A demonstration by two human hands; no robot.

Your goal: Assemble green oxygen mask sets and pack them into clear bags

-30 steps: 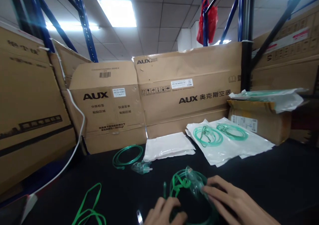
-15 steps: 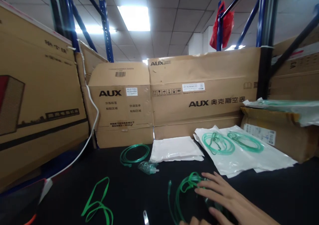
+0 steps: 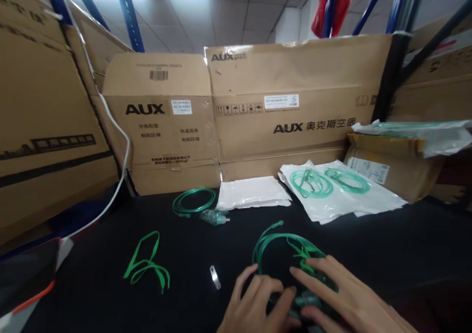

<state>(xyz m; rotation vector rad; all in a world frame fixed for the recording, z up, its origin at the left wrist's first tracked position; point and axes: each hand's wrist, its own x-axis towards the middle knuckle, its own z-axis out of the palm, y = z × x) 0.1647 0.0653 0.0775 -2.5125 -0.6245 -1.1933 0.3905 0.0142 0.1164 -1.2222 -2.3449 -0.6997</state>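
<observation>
A coil of green oxygen tubing (image 3: 275,239) lies on the black table in front of me. Its free end points up and away. My left hand (image 3: 256,301) is on the near left side of this coil, fingers curled over the tubing. Over the right side, my right hand (image 3: 341,293) rests with its fingers stretched and spread. Under its fingers are a bright green elastic strap (image 3: 305,253) and a clear oxygen mask (image 3: 308,299), which is largely hidden. Between the left hand and a loose green strap (image 3: 147,263) lies a small shiny metal piece (image 3: 215,277).
Farther back lie another green tubing coil (image 3: 195,201), a clear mask (image 3: 214,217) and white packets (image 3: 254,193). Packaged tubing sets (image 3: 320,207) lie at the right, by a cardboard box (image 3: 391,170). Cardboard panels (image 3: 295,72) wall the back; a white cable (image 3: 123,168) runs down the left.
The view has tilted down. My left hand has come up further into view onto the tubing. The coil has turned, its free end now at the far side; my right hand stays over the mask.
</observation>
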